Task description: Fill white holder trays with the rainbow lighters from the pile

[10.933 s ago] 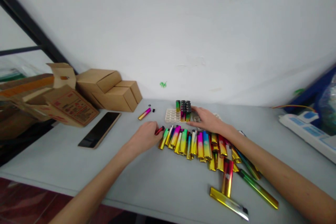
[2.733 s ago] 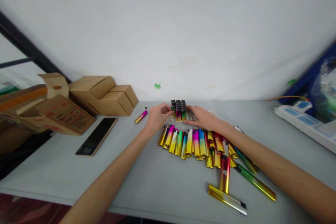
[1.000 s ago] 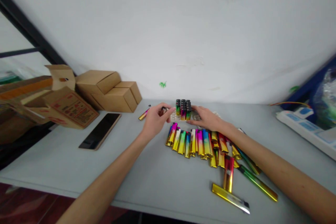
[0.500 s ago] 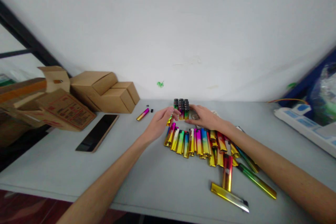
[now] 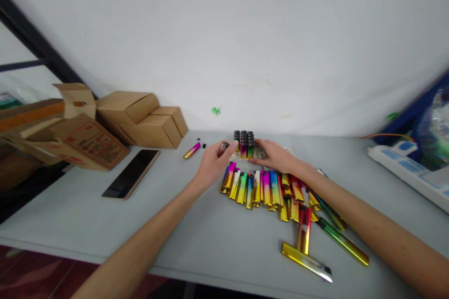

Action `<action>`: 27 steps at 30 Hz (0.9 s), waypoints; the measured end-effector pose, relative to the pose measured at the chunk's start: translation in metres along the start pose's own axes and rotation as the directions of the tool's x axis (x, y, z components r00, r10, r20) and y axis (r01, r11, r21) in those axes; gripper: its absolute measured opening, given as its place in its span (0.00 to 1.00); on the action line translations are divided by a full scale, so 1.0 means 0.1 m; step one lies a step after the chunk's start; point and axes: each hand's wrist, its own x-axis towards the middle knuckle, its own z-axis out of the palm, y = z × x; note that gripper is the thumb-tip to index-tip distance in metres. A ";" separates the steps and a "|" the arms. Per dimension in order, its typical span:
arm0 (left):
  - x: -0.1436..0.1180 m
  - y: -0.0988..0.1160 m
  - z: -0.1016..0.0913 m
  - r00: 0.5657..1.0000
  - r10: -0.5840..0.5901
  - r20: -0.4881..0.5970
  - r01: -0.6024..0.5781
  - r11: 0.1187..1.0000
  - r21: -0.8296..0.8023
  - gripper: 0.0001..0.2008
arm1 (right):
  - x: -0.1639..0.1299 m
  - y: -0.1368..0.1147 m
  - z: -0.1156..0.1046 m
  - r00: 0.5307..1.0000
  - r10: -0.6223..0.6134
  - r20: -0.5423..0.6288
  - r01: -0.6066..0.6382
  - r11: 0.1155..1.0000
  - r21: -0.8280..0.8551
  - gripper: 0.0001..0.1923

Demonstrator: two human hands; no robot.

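**Lighter held at the tray's left edge**

While the left hand (image 5: 213, 164) pinches a dark-topped lighter (image 5: 223, 148) between thumb and fingertips, that lighter sits upright just left of the white tray (image 5: 234, 156), close beside the block of standing lighters (image 5: 244, 144) already slotted into it. The left hand's fingers are curled round the lighter, the rest of the hand lifted off the table. On the tray's other side the right hand (image 5: 276, 158) lies flat and mostly spread, fingertips against the standing lighters and the tray, gripping nothing that can be seen. Just in front of both hands a row of loose rainbow-foil lighters (image 5: 261, 190) lies side by side on the grey table (image 5: 196, 238), trailing off to the right into a looser heap. One pink-and-gold lighter (image 5: 192, 150) lies apart to the left, near a dark phone (image 5: 131, 179) and a stack of cardboard boxes (image 5: 140, 119)
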 end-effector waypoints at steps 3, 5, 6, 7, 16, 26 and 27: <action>-0.02 0.00 -0.02 1.000 -0.004 0.004 0.004 0.998 0.068 0.28 | 0.00 0.00 -0.01 1.000 -0.007 0.000 0.007 1.000 -0.006 0.35; -0.03 0.00 -0.03 1.000 -0.012 0.003 0.011 0.998 0.070 0.29 | -0.01 0.00 0.00 1.000 -0.016 0.004 0.016 1.000 -0.007 0.34; -0.03 0.00 -0.03 1.000 -0.011 -0.009 0.012 0.998 0.065 0.30 | -0.01 0.01 0.00 1.000 -0.019 0.004 0.019 1.000 -0.005 0.34; -0.03 0.00 -0.03 1.000 -0.008 -0.026 0.010 0.998 0.066 0.29 | -0.01 0.02 0.00 1.000 -0.022 0.003 0.022 1.000 -0.003 0.34; 0.01 -0.01 -0.02 0.998 -0.005 -0.057 0.016 0.981 0.191 0.23 | 0.00 0.02 0.01 0.999 -0.039 -0.009 0.039 0.999 -0.014 0.34; -0.02 -0.04 0.00 1.000 0.012 -0.019 -0.008 0.981 0.192 0.23 | 0.00 0.05 0.04 0.999 -0.042 -0.030 0.041 0.999 -0.016 0.33; -0.02 -0.04 -0.01 1.000 0.016 -0.021 -0.011 0.980 0.201 0.24 | 0.01 0.05 0.04 0.999 -0.043 -0.025 0.042 0.999 -0.018 0.33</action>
